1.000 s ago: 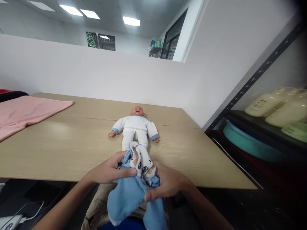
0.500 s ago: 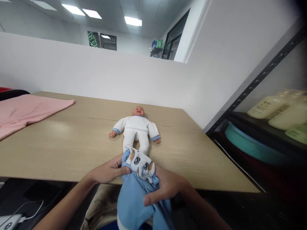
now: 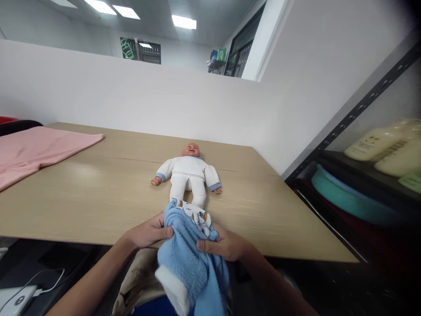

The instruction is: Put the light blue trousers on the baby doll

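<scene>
Currently, the left hand (image 3: 149, 231) and right hand (image 3: 228, 243) pinch opposite sides of a blue terry garment (image 3: 187, 250) at the near edge of the table (image 3: 98, 210), below the baby doll (image 3: 188, 169); slack, dangling folds could snag there.

Ceiling lights (image 3: 184, 22) and seemingly barred windows (image 3: 244, 46) show above a white wall (image 3: 148, 96).

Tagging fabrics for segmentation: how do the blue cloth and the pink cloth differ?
The blue cloth is bunched between the left hand and right hand; the pink cloth lies mostly flat on the table. The blue cloth shows a white patch with orange markings; the pink cloth's visible part looks plain. Both look like soft fabric.
</scene>
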`<state>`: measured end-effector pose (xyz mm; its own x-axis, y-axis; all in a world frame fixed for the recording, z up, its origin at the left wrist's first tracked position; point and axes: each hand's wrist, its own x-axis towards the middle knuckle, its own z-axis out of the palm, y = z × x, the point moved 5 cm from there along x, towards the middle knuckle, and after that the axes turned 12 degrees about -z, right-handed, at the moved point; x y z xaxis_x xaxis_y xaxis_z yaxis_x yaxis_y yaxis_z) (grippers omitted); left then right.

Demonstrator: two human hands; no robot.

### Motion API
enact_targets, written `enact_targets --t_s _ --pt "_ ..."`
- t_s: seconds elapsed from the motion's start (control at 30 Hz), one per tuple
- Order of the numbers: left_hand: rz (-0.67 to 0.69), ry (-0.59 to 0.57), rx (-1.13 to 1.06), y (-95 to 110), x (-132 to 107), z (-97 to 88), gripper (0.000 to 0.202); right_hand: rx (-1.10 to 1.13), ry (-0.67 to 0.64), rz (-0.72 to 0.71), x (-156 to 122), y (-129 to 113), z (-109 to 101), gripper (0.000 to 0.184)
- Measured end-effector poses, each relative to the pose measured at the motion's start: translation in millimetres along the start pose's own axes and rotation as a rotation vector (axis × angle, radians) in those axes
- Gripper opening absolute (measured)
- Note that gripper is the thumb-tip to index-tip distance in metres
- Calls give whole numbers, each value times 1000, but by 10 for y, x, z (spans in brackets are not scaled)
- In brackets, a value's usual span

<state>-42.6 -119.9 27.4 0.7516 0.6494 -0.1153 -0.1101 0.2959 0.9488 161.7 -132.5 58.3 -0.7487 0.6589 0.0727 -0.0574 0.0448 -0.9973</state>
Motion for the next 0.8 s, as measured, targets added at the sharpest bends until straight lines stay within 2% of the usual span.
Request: enact_targets --t_s 0.1,0.17,0.27,0.33,0.4,0.47,0.57,0.67,0.73,0.8 --pt "-21 95 -53 -70 15 -16 62 71 -95 -28 10 -16 57 106" --pt "-49 115 -58 -123 10 -14 63 122 -96 -41 -1 10 50 112" --pt "-106 121 -59 -193 -33 -7 65 160 -15 -35 -19 120 -16 94" --pt "-126 129 -94 -210 -79 4 67 189 96 -2 -20 238 -83 81" --pt "-104 120 -119 -179 -124 35 73 227 224 49 -12 341 -138 76" --pt "-52 84 -127 -103 -166 85 80 248 288 85 7 358 -145 74" --pt "13 65 -149 29 -229 128 78 155 191 78 60 186 -59 75" --pt "41 125 -93 114 -277 111 71 42 57 1 131 -57 58 88" --pt "38 218 -2 123 -281 70 67 -59 94 -39 186 -139 74 94" --pt "-1 370 70 81 -262 1 58 -229 232 -56 237 -149 28 83"
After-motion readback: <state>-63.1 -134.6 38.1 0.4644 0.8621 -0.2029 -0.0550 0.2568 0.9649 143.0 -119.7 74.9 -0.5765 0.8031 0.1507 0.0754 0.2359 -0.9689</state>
